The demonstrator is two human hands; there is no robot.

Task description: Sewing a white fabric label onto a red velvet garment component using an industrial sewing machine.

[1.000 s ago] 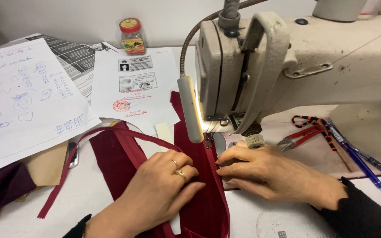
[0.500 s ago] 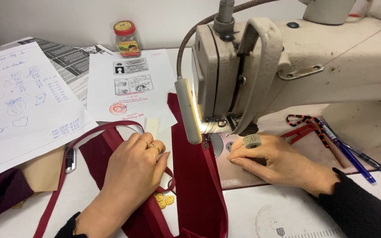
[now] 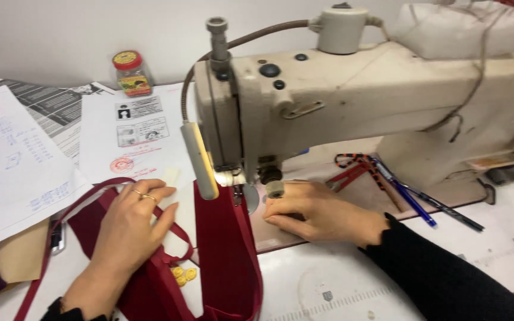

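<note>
A dark red fabric piece [image 3: 227, 249] with thin red straps lies under the needle area of a cream sewing machine [image 3: 340, 101]. My left hand [image 3: 129, 226], wearing rings, rests flat with fingers apart on the fabric and its straps, left of the needle. My right hand [image 3: 316, 211] lies on the machine bed just right of the presser foot, fingers curled and pressing down at the fabric's edge. A small lamp [image 3: 199, 160] hangs beside the needle.
Paper sheets with drawings [image 3: 7, 166] and printed sheets [image 3: 132, 131] cover the left of the table. A small jar with a red lid [image 3: 131, 72] stands at the back. Red snips [image 3: 352, 169] and pens [image 3: 411, 199] lie right of my hand. Yellow bits [image 3: 182, 275] lie by the fabric.
My view has shifted right and closer, showing more of the machine. My left hand has slid further left and away from the needle; my right hand stays by the presser foot.
</note>
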